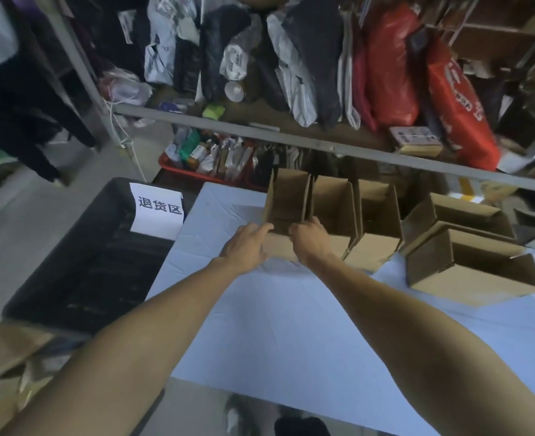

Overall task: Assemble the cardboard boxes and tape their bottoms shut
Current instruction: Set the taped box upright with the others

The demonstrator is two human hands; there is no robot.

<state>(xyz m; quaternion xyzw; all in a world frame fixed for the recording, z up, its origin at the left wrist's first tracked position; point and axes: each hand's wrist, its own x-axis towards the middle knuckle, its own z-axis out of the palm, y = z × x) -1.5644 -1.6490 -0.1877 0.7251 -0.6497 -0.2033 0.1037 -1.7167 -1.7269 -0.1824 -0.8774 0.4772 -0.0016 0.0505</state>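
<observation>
Both hands work at the leftmost cardboard box, which stands open-topped at the far side of the pale tabletop, first in a row of like boxes. The left hand lies against its near left corner, fingers fairly straight; the right hand has its fingers curled over the near wall's edge. Thin brown corrugated board: light, stiff along the panels, easily dented, I judge. Best held by the wall edges or corners, not the floppy flaps.
</observation>
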